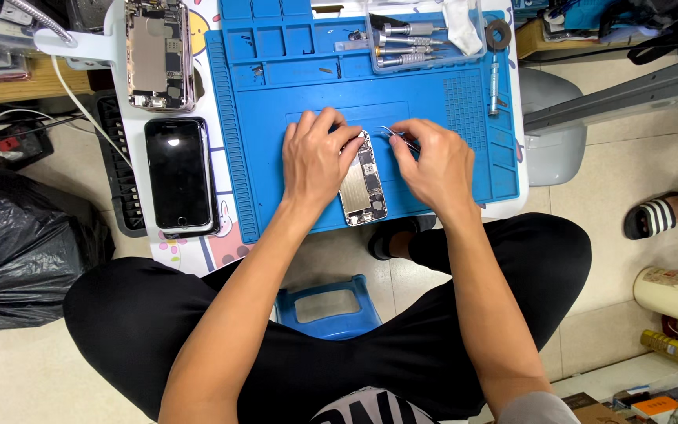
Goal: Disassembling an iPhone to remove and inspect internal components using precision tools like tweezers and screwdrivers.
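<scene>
Steadying opened phone (363, 188) on blue mat (276, 118): left hand (313, 163) gripping it; right hand (433, 165) pinching tweezers (396, 137).

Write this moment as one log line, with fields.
left hand: steadies opened phone | right hand: holds tweezers over it | surface: blue mat

Pale tiled floor (614, 283) under a small white bench (139, 114); a blue plastic stool (329, 306) below, black rubbish bag (17, 243) at left.
</scene>
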